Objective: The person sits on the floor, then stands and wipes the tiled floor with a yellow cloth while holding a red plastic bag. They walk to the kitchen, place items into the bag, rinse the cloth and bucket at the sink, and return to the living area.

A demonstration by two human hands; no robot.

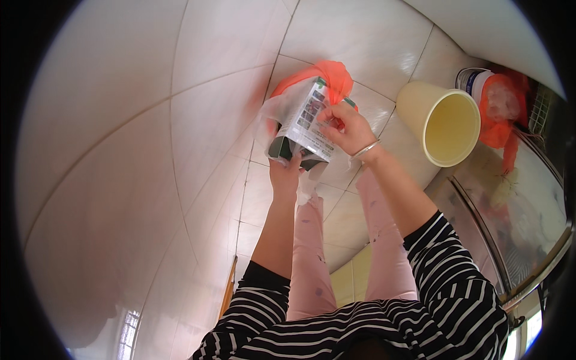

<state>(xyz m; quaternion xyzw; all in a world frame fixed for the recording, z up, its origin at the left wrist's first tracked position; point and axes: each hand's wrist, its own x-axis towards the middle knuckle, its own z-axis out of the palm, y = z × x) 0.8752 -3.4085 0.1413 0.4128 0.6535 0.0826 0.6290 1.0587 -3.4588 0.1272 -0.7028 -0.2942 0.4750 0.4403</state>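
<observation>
A printed cardboard box, white with dark green ends and small pictures, is held up in front of me inside a translucent plastic bag. My left hand grips the box and the bag at the near end, with the thumb on the box's edge. At the box's right side is my right hand, its thumb and fingertips bent towards each other by the printed face; whether they pinch the film cannot be told. An orange-red plastic bag lies bunched against the far end of the box.
A cream plastic bucket stands on the tiled floor to the right. Behind it are a white tub, another orange-red bag with something pale inside and a wire basket. A shiny metal-edged cabinet is at the right, a tiled wall at the left.
</observation>
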